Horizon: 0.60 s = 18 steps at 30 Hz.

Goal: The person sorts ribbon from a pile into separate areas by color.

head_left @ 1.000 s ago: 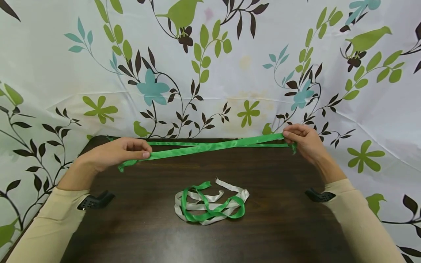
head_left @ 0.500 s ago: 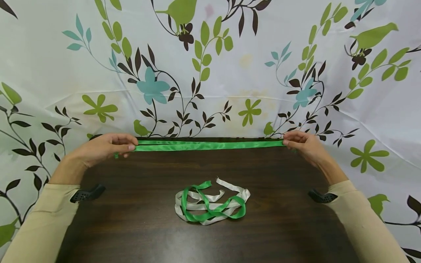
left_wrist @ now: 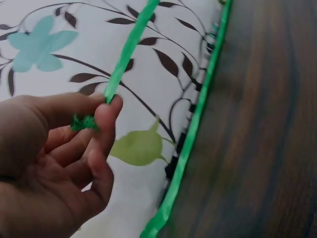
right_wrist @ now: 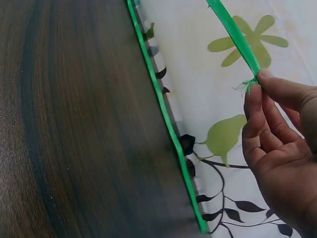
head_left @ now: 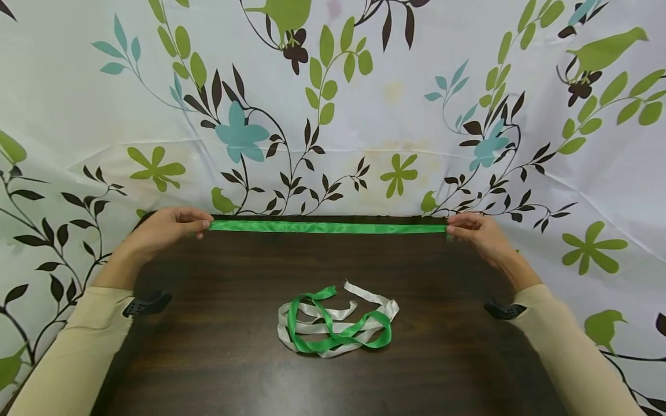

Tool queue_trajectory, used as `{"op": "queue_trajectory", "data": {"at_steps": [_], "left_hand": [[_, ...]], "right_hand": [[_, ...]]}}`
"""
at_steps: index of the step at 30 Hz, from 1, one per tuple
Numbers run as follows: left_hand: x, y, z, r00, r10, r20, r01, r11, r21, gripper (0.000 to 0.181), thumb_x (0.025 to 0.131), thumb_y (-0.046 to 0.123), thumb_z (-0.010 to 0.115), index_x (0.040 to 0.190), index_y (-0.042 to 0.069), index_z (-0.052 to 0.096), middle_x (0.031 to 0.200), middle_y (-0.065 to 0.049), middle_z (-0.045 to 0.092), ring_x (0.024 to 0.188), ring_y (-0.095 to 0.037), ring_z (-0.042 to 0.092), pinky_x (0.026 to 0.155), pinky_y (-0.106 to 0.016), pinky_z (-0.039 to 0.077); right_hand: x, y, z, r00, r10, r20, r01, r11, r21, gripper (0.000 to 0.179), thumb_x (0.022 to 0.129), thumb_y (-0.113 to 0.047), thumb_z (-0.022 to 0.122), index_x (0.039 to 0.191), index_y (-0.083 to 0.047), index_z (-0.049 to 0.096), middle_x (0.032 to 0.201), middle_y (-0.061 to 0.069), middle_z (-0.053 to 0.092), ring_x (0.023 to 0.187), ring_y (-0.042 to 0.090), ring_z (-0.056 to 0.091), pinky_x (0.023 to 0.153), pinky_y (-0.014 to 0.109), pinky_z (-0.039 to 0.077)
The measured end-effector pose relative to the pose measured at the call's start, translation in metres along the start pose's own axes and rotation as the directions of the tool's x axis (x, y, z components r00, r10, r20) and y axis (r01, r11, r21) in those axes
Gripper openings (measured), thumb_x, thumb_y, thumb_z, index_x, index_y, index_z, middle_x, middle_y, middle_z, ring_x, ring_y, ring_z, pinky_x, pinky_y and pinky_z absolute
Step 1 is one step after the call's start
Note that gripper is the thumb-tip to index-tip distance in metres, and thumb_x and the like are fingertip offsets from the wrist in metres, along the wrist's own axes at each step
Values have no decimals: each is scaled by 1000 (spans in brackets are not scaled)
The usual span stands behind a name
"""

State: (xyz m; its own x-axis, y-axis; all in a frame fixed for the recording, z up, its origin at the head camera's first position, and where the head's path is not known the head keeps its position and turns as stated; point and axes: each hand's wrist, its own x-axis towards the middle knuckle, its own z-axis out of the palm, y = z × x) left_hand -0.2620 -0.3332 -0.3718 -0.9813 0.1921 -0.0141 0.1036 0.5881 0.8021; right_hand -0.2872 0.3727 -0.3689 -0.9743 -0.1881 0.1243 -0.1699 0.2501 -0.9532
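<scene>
A green satin ribbon is stretched nearly level between both hands over the table's back edge. My left hand pinches one end between thumb and forefinger; a frayed green tip pokes out in the left wrist view. The opposite end is pinched by my right hand, with loose threads showing in the right wrist view. A second green ribbon lies along the table's back edge, seen in both wrist views. In the head view the held ribbon covers it.
On the dark wood table, centre front of the held ribbon, lies a loose tangle of a green ribbon and white ribbon. A patterned cloth hangs behind the table. Each wrist carries a black device.
The held ribbon has gone from a slant to level and now overlaps the ribbon behind it. My left hand moved left and up; my right hand lowered slightly.
</scene>
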Motion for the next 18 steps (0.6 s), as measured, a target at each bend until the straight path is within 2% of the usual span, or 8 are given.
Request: {"op": "queue_trajectory", "data": {"at_steps": [2, 6, 9, 14, 18], "left_hand": [[4, -2, 4, 999, 19, -27, -17, 998, 66, 45, 103, 40, 63, 126, 2, 67, 98, -10, 69, 96, -35, 60, 83, -44, 42], [16, -10, 12, 996, 55, -68, -43, 986, 161, 41, 101, 40, 65, 121, 4, 71, 96, -12, 70, 88, -30, 62, 79, -45, 42], [27, -17, 18, 993, 93, -67, -80, 980, 181, 36, 101, 36, 68, 118, 4, 72, 97, -15, 71, 84, -30, 64, 75, -44, 45], [43, -26, 22, 987, 149, -63, -131, 965, 229, 28, 100, 28, 69, 111, 3, 75, 93, -14, 73, 79, -30, 67, 68, -40, 46], [50, -31, 24, 985, 158, -67, -135, 954, 270, 25, 101, 26, 69, 107, 3, 76, 91, -12, 73, 75, -25, 65, 65, -40, 45]], "right_hand": [[6, 5, 1, 1000, 6, -19, -7, 1000, -11, 24, 94, -6, 75, 115, 4, 68, 92, 2, 73, 78, 15, 64, 66, 26, 52], [15, 19, 4, 998, 20, -63, -18, 999, 36, 34, 94, -2, 74, 120, 16, 60, 92, 3, 73, 78, 15, 66, 68, 27, 53], [22, 32, 5, 993, 44, -105, -40, 998, 41, 31, 94, -4, 74, 118, 12, 64, 94, 1, 74, 81, 14, 67, 72, 29, 53], [34, 50, 10, 982, 110, -156, -117, 992, -38, 29, 94, -16, 77, 119, -2, 70, 99, -5, 72, 87, 12, 66, 78, 30, 52], [46, 58, 15, 974, 157, -164, -172, 982, -77, 45, 95, -24, 76, 128, 4, 63, 103, -5, 72, 93, 13, 66, 84, 33, 52]]}}
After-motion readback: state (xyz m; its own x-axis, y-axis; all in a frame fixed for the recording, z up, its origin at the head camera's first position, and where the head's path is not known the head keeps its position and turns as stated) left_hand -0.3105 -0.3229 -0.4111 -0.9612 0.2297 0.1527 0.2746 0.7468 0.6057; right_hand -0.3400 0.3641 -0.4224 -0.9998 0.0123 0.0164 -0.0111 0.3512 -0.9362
